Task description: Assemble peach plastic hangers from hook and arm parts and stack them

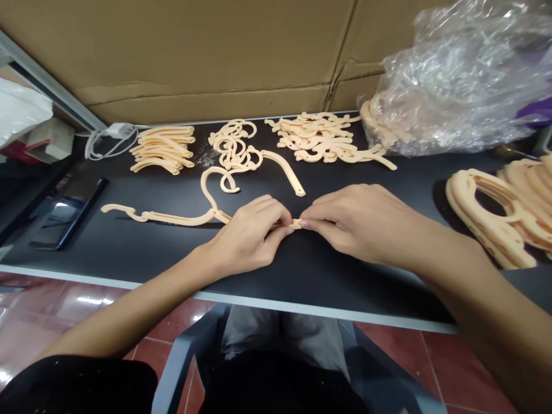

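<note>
A peach-coloured plastic folding hanger (181,219), with its hook (207,187) pointing up and away, lies across the front of the black table. My left hand (254,236) is closed in a pinch on the hanger's right arm. Opposite it, my right hand (353,221) pinches a small peach hanger piece (296,223) where the two sets of fingertips nearly meet. Most of that piece is hidden by my fingers. The hanger's left arm stretches out to a notched tip. A loose curved hanger arm (284,169) lies just beyond my hands.
Along the back lie piles of straight arms (163,148), hooks (233,144) and notched pieces (317,138). Stacked hangers (487,213) stand at the right, below a clear plastic bag (452,86). A phone (73,215) and white charger (121,131) are at the left.
</note>
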A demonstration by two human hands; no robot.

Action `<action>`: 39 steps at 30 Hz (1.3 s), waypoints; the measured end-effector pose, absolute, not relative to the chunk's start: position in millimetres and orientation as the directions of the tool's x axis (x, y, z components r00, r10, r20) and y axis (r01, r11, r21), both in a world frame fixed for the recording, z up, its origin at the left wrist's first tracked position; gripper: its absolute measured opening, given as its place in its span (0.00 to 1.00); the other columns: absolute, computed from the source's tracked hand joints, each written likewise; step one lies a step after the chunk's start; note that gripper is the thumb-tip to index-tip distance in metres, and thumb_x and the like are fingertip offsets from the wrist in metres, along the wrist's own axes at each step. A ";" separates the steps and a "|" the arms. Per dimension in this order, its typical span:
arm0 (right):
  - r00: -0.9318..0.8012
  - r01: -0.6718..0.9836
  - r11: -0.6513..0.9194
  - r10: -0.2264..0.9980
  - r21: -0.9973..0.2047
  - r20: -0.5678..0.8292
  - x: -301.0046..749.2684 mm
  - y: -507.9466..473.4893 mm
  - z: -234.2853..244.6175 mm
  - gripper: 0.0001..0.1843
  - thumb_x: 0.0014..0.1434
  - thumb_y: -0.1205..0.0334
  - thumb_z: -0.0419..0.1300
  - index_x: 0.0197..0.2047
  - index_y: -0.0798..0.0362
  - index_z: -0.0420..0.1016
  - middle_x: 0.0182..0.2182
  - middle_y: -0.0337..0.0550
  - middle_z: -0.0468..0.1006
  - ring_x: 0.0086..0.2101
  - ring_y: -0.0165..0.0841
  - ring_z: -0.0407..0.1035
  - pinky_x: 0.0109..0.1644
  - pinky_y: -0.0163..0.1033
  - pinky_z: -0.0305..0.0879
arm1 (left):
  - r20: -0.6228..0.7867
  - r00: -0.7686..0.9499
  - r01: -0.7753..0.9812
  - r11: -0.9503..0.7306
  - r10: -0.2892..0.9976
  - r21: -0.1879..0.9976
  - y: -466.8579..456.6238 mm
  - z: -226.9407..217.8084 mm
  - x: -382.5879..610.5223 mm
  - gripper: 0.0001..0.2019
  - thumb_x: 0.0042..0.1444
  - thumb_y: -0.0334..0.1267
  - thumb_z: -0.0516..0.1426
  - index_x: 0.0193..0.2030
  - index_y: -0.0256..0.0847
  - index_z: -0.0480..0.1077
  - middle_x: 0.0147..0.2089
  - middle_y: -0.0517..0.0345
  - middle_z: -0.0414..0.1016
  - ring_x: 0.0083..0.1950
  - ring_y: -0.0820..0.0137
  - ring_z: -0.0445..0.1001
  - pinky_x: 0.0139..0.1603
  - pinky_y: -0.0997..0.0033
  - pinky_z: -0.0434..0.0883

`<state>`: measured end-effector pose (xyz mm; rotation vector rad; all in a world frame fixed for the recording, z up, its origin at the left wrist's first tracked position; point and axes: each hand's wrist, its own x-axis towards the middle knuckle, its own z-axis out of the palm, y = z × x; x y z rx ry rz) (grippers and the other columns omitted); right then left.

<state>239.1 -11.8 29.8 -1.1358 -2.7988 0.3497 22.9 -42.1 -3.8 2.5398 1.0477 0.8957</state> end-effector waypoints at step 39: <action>-0.639 0.517 0.745 0.664 -0.422 0.389 250.5 13.6 25.8 0.15 0.65 0.57 0.57 0.34 0.51 0.84 0.26 0.41 0.79 0.28 0.32 0.67 0.35 0.38 0.56 | 0.564 0.108 0.754 -0.437 0.819 0.490 -105.2 2.9 -33.4 0.04 0.59 0.35 0.61 0.40 0.39 0.76 0.33 0.56 0.80 0.32 0.70 0.76 0.36 0.69 0.74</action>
